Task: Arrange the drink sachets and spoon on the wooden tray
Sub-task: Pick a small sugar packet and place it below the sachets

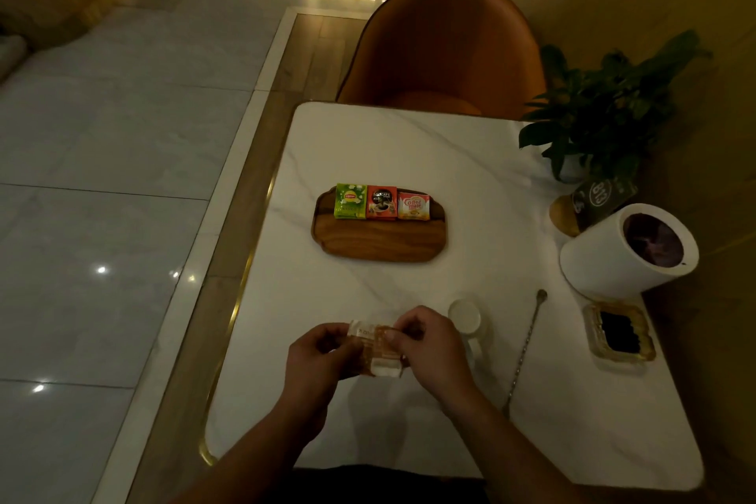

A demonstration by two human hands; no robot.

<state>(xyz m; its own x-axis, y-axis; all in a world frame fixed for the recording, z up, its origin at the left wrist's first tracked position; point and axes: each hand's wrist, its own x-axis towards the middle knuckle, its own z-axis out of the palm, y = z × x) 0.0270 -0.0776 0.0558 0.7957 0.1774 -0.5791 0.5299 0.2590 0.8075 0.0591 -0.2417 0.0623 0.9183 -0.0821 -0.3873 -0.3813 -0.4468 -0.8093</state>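
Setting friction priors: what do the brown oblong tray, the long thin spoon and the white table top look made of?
Brown oblong tray: wood, satin-finished; grain streaks show.
Long thin spoon: probably metal; thin grey stem with a dull sheen, though the dim light leaves it open.
White table top: marble or marble-look slab, smooth; grey veins, soft glare.

The brown wooden tray (376,243) lies flat. Along its far edge sit a green sachet (350,201), a red-and-black sachet (381,203) and a pale orange sachet (414,206), side by side. The left hand (315,356) and right hand (429,344) pinch orange-and-white sachets (378,348). The long thin metal spoon (525,344) lies on the white tabletop (409,143), well apart from the tray.
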